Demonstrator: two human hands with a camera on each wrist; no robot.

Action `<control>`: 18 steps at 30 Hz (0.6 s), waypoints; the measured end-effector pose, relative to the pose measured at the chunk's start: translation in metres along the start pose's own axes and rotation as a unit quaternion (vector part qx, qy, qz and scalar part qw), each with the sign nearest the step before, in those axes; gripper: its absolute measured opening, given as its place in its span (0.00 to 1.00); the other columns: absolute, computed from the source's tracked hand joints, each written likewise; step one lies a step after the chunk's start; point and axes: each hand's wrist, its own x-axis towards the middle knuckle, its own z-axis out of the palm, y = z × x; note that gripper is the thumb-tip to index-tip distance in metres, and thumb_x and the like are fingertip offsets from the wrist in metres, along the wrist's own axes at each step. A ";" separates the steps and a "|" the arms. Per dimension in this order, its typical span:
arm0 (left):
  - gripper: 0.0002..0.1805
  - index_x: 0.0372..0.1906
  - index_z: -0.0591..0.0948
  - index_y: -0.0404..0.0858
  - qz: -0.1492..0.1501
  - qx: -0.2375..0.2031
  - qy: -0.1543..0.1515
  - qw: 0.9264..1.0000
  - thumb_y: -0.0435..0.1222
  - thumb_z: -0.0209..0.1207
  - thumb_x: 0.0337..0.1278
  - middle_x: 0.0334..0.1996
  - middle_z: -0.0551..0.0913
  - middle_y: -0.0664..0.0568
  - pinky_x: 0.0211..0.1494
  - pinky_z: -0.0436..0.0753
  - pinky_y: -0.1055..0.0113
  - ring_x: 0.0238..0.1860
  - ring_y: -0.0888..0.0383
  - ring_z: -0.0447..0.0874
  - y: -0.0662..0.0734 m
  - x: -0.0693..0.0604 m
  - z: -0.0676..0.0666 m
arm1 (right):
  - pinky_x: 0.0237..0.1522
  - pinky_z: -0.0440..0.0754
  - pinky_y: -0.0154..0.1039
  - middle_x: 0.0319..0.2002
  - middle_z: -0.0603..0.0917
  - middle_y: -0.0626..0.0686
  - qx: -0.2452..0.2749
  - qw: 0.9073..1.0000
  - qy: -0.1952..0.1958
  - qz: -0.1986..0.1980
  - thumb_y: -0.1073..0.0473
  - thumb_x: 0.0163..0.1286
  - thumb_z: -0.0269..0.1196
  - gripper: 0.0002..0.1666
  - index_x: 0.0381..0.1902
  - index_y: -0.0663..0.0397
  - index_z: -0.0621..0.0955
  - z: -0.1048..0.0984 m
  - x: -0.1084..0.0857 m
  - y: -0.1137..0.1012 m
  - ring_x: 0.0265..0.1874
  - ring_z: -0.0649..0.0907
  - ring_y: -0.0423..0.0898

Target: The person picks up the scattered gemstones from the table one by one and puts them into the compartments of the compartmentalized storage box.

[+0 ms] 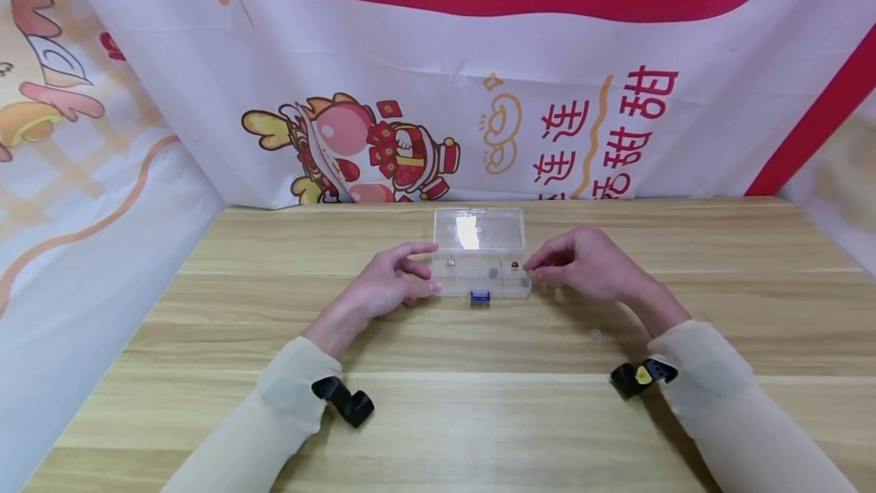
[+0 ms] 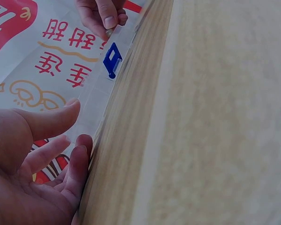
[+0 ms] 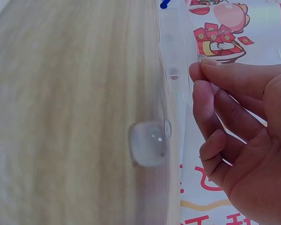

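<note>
Both forearms sleeved in off-white, angled in from the lower corners toward centre. Left forearm and right forearm roughly mirrored; hands well apart from the body, bare past the cuffs.

Left hand: palm inward, thumb extended, index finger reaching forward, clear gap between the two. Other fingers loosely bent.

Right hand: wrist bent, hand turned inward. Thumb and index finger in a tip pinch; remaining fingers curled toward the palm, not clenched.
</note>
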 end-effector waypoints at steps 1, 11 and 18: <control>0.36 0.75 0.75 0.59 0.000 0.000 0.000 1.000 0.38 0.72 0.64 0.57 0.82 0.47 0.44 0.83 0.67 0.45 0.52 0.82 0.000 0.000 0.000 | 0.37 0.78 0.37 0.46 0.93 0.50 -0.001 1.000 0.000 -0.001 0.57 0.71 0.73 0.08 0.46 0.46 0.93 0.000 0.000 0.000 0.40 0.80 0.49; 0.36 0.75 0.75 0.58 0.001 -0.002 -0.001 1.000 0.37 0.72 0.65 0.57 0.81 0.46 0.43 0.83 0.67 0.45 0.53 0.82 0.001 -0.001 0.000 | 0.36 0.77 0.37 0.45 0.93 0.48 -0.007 1.000 0.007 -0.004 0.56 0.70 0.74 0.07 0.45 0.44 0.93 0.001 -0.001 0.000 0.40 0.79 0.49; 0.36 0.75 0.75 0.58 0.001 0.000 -0.001 1.000 0.37 0.72 0.65 0.57 0.81 0.46 0.43 0.83 0.67 0.45 0.52 0.82 0.001 -0.001 0.000 | 0.36 0.76 0.37 0.45 0.92 0.49 -0.008 1.000 0.008 0.004 0.56 0.70 0.74 0.06 0.44 0.44 0.93 0.001 -0.001 -0.002 0.40 0.78 0.49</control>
